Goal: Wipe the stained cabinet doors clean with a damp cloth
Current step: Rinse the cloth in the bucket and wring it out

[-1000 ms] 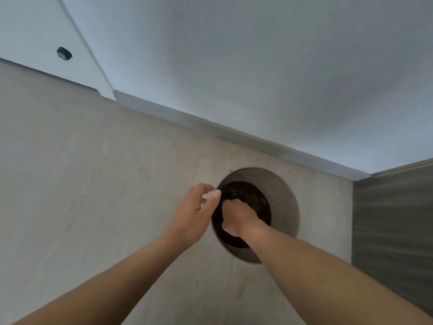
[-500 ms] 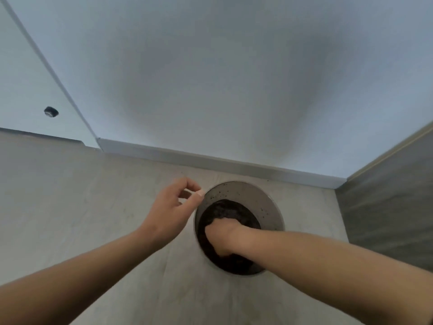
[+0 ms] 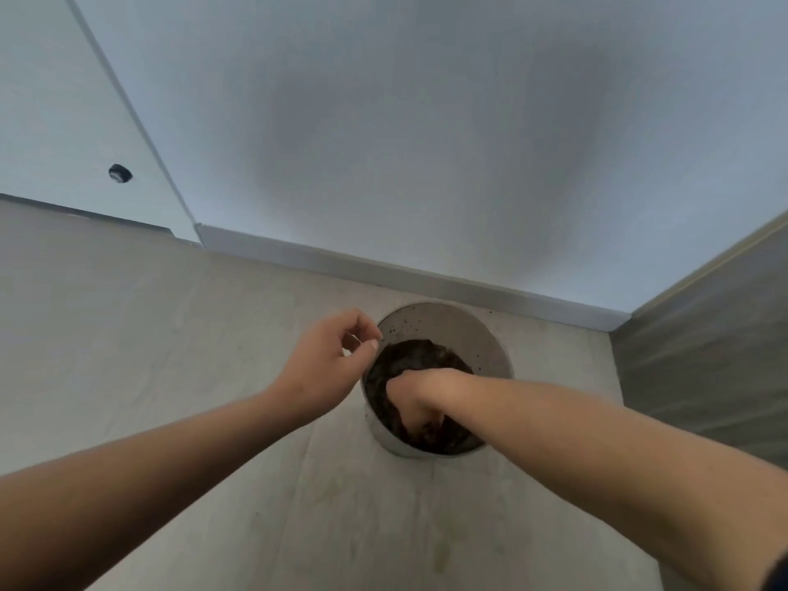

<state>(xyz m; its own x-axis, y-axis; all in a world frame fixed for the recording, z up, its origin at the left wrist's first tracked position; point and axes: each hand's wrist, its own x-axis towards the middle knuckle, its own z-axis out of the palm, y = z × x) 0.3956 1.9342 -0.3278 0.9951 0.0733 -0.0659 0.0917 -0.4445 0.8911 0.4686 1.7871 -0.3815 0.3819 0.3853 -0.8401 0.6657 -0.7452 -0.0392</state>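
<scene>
The dark cloth (image 3: pixel 409 361) is being clutched in the bowl (image 3: pixel 467 334) by the right hand (image 3: pixel 417 392), the left hand (image 3: pixel 320 368) hovering loosely curled, empty; wiping seemingly not begun.

Bowl (image 3: pixel 482 334) mouth: being filled by right hand (image 3: pixel 420 396) gripping dark cloth (image 3: pixel 409 360)
Rim's left: being crowded by left hand (image 3: pixel 324 364)
Behind, right: being closed by skirting (image 3: pixel 383 270), grey panel (image 3: pixel 703 356)
Floor (image 3: pixel 149 334) leftward: lying open

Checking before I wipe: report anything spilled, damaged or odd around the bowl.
Nothing looks spilled or broken. The bowl has dark specks peppered over its inner wall, and a speck or two lie on the floor past its far rim. The right hand grips a dark cloth inside it.
</scene>
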